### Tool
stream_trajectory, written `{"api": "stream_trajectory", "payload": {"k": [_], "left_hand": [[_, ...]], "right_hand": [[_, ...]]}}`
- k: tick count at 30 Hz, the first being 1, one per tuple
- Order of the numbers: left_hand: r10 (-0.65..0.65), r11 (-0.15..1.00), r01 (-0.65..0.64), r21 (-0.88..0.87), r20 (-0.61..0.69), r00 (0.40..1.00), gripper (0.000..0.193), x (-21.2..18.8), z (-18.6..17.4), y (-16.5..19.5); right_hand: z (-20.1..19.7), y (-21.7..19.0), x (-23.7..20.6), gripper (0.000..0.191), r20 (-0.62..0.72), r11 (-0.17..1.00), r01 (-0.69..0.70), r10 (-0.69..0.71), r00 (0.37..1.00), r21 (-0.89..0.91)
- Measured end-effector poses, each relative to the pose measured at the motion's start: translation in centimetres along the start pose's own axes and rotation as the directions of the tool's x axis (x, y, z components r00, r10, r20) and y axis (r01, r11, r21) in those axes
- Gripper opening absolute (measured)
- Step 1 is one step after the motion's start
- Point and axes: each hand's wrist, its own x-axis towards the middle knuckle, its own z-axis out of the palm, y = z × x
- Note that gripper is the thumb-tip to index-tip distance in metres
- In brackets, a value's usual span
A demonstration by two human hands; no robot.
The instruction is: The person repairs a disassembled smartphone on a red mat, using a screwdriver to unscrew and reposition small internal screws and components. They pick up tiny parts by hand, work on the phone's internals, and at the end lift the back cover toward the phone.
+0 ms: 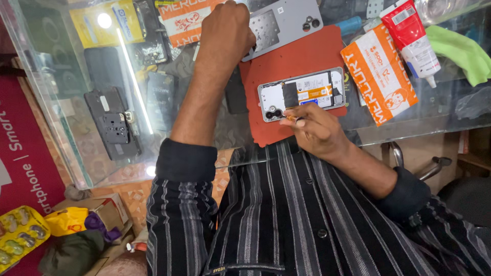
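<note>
An opened phone (pixel 307 92) lies back-up on a red mat (pixel 294 61) on a glass counter, its inner parts showing. My right hand (pixel 313 130) rests at the phone's near edge, fingers pinched on a small orange-tipped tool (pixel 290 118) by the camera corner. My left hand (pixel 227 28) is a closed fist reaching to the far side of the mat, touching the grey back cover (pixel 284 20) that lies there. What the fist holds is hidden.
An orange and white box (pixel 378 71) and a red and white tube (pixel 414 38) lie right of the mat, with a green cloth (pixel 460 51) beyond. Phone parts (pixel 112 122) sit under the glass at left. A blister pack (pixel 18 240) lies low left.
</note>
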Motion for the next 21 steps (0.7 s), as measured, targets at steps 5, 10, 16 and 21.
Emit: {"api": "stream_trajectory", "payload": {"k": [5, 10, 16, 21], "left_hand": [[0.072, 0.997, -0.074, -0.018, -0.07, 0.995, 0.017, 0.2, -1.2, 0.7], [0.015, 0.967, -0.054, -0.25, -0.156, 0.988, 0.015, -0.9, -4.2, 2.1], [-0.28, 0.566, 0.083, -0.82, -0.096, 0.955, 0.016, -5.7, -5.8, 4.7], [-0.32, 0.201, 0.085, -0.976, 0.016, 0.947, 0.033, -10.8, -4.7, 6.2]], "right_hand": [[-0.4, -0.1, -0.3, 0.064, 0.061, 0.991, -0.024, 0.017, 0.998, 0.131], [-0.5, -0.5, 0.5, 0.065, -0.004, 0.998, 0.015, -0.015, 1.0, 0.063], [-1.3, -1.0, 1.5, 0.065, 0.052, 0.994, 0.068, -0.073, 0.996, 0.083], [-0.7, -0.8, 1.2, 0.067, 0.015, 0.999, 0.041, -0.041, 0.999, -0.01]]}}
